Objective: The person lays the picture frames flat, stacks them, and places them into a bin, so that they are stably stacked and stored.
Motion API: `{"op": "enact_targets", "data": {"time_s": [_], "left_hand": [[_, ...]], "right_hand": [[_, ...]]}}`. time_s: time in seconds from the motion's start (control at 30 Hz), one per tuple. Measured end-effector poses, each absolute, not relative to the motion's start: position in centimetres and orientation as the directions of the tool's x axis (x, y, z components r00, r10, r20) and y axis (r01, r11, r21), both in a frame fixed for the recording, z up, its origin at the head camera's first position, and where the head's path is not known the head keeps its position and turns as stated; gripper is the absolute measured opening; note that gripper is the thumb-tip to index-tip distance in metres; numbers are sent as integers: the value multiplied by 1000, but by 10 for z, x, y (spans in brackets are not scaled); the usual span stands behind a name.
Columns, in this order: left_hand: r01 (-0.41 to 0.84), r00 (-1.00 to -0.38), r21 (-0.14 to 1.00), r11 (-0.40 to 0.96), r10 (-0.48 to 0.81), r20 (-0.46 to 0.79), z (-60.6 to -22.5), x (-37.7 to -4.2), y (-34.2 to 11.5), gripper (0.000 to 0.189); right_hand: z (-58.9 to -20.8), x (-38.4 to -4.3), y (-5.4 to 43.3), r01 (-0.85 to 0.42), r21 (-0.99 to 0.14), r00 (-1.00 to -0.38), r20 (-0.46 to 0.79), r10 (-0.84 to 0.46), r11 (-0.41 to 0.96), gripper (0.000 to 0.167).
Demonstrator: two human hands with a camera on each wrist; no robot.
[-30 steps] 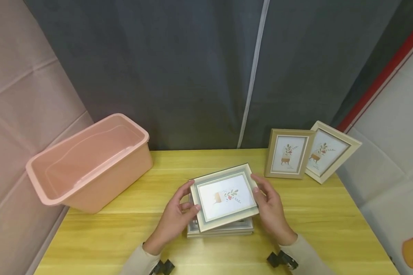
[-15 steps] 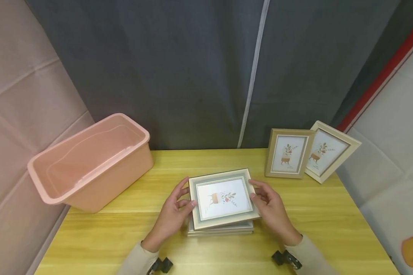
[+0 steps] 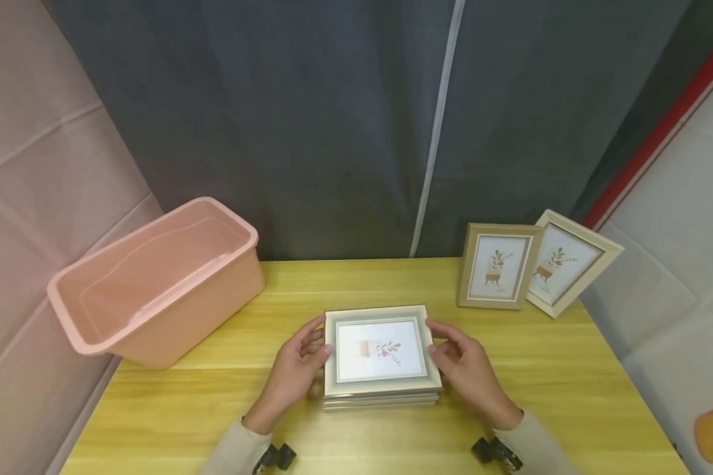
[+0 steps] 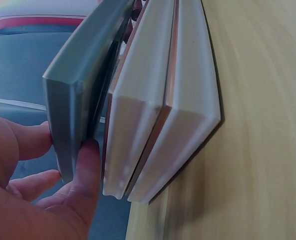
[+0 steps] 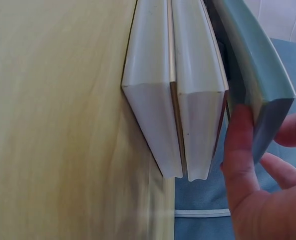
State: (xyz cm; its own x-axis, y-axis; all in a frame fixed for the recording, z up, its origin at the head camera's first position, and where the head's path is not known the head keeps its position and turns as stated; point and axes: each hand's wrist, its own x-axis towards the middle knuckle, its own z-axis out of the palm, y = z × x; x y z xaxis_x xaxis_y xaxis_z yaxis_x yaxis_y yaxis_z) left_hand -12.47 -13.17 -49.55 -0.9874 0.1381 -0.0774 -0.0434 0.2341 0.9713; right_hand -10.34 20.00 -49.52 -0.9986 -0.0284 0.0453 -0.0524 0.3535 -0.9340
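Pinching the pale-green picture frame (image 3: pixel 380 349) by opposite short ends, the left hand (image 3: pixel 291 376) and right hand (image 3: pixel 469 373) hold it just above two stacked frames (image 4: pixel 145 97), midway between the tabletop's (image 3: pixel 356 280) left and right edges. Digits reach underneath, so lowering could nip them; uneven release might leave it crooked.

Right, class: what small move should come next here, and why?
Probably ease the top frame down onto the two frames beneath: the left grip and right grip hold its ends, its sides look roughly lined up with theirs in the head view, and both wrist views show a gap under it.
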Motion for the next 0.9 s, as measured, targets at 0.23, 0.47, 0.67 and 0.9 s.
{"op": "enact_targets", "data": {"time_s": [0.23,0.47,0.67,0.9], "left_hand": [[-26,-990,955,294,125,-65,-499,-126,-131,59],[-2,-993,951,311,113,-39,-499,-126,-130,58],[18,-996,935,355,85,-13,-498,-128,-131,57],[-15,-995,927,374,84,-50,-501,-132,-133,57]], "right_hand": [[-500,-105,202,-72,-920,-997,60,-44,386,44],[-500,-106,201,-79,-918,-996,61,-59,389,44],[-499,-108,200,-110,-902,-993,85,-79,418,45],[-498,-108,201,-167,-831,-984,110,-137,530,52]]}}
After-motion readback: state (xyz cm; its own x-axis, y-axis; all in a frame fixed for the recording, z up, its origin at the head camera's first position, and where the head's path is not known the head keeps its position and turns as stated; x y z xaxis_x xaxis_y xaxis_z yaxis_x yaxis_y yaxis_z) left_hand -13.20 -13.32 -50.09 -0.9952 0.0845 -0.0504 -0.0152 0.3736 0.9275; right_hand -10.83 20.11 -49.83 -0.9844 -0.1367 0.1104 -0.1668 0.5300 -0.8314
